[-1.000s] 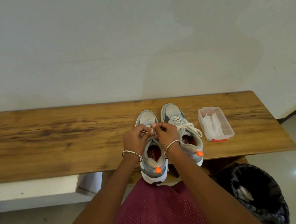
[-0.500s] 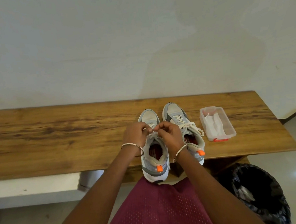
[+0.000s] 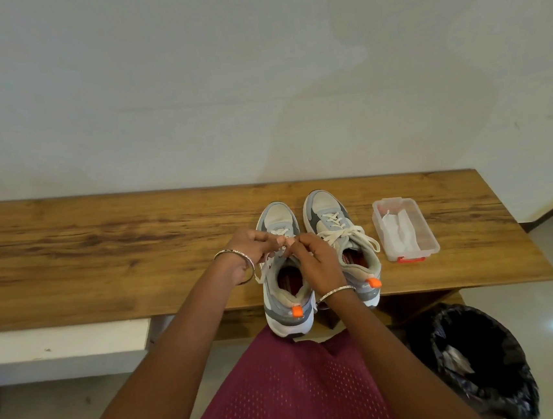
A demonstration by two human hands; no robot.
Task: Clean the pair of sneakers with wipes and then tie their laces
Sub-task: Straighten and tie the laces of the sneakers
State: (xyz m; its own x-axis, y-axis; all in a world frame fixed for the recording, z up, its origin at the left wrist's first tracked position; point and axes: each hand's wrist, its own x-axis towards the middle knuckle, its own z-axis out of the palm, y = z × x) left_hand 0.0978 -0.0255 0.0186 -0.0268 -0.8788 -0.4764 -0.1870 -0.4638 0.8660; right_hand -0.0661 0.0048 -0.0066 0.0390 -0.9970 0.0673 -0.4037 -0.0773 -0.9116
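Two grey-and-white sneakers stand upright side by side at the near edge of the table (image 3: 103, 253), toes toward the wall, heels overhanging the edge. Each heel carries an orange tab. The left sneaker (image 3: 286, 304) has its white laces (image 3: 280, 242) unfinished over the tongue, one end trailing down its left side. The right sneaker (image 3: 342, 236) shows a completed bow (image 3: 348, 236). A clear box of white wipes (image 3: 401, 234) sits just right of the right sneaker.

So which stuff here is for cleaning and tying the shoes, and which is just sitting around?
For the job:
left sneaker, its laces pinched by the left hand and right hand
right sneaker, already tied
box of wipes

Just there:
wooden table
black-lined bin
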